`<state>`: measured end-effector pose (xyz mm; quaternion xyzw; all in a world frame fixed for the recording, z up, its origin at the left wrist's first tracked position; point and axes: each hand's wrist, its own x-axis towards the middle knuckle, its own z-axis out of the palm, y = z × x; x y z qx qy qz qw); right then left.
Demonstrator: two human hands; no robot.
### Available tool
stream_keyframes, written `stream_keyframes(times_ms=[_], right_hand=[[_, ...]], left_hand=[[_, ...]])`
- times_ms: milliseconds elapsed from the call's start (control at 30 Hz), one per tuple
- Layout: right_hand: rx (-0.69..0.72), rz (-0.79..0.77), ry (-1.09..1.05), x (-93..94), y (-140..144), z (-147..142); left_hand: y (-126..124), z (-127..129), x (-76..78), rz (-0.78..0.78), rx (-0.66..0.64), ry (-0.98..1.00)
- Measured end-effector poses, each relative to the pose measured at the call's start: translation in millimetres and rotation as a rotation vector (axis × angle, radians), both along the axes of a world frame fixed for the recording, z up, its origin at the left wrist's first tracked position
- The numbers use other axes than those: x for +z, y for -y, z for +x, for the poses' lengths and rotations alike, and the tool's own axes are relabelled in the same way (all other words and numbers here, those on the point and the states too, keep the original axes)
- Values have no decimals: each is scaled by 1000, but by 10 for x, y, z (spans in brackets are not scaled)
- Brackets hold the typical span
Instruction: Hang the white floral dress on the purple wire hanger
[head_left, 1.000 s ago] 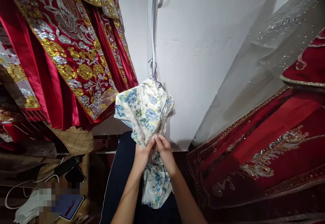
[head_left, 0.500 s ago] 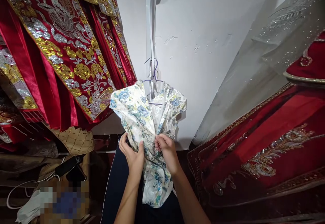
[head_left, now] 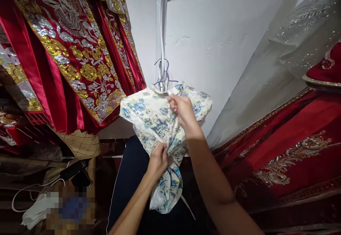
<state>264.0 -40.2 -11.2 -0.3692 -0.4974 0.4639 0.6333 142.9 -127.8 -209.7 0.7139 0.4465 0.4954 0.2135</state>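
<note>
A white short-sleeved floral dress [head_left: 149,118] with blue flowers hangs on a thin purple wire hanger [head_left: 167,76]. My right hand [head_left: 181,109] is closed in a pinch at the top of its front opening, just below the collar. Whether a zip pull lies between those fingers is hidden. Lower down, my left hand [head_left: 159,158] pinches the front of the dress near the waist. Between the two hands, the front edges lie together in a straight line. The skirt hangs over my dark trousers [head_left: 130,171].
Red gowns with gold and silver embroidery [head_left: 87,68] hang at the left. On the right are a sheer sparkling veil [head_left: 266,61] and beaded red garments [head_left: 287,146]. A wooden stool [head_left: 92,171] at lower left bears a black phone-like device [head_left: 81,178] and white cable.
My right hand has moved up from the waist to the collar, and the open V of the neckline has closed. My left hand has shifted inward from the dress's side and now pinches the front.
</note>
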Motion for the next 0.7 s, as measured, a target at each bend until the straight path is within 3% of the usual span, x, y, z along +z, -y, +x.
stream_keyframes(times_ms=[67, 133, 200, 367, 433, 500, 567, 700], right_hand=[[-19, 67, -6, 173, -147, -23], [-9, 113, 10, 188, -171, -59], [16, 133, 26, 111, -100, -83], [62, 203, 129, 61, 141, -92], [52, 252, 165, 94, 151, -94], [14, 270, 189, 36, 116, -95], [-48, 226, 250, -166, 86, -93], [-67, 28, 343, -824, 207, -99]], left_hand=[[-26, 10, -7, -18, -44, -47], [-95, -41, 159, -24, -87, -91], [-199, -135, 520, 22, -116, -99], [-530, -303, 1735, 382, 2, 12], [-642, -290, 2048, 443, 3, -83], [-706, -273, 2199, 471, 2, -171], [-733, -315, 2229, 489, 30, -152], [-854, -743, 2115, 433, 254, 294]])
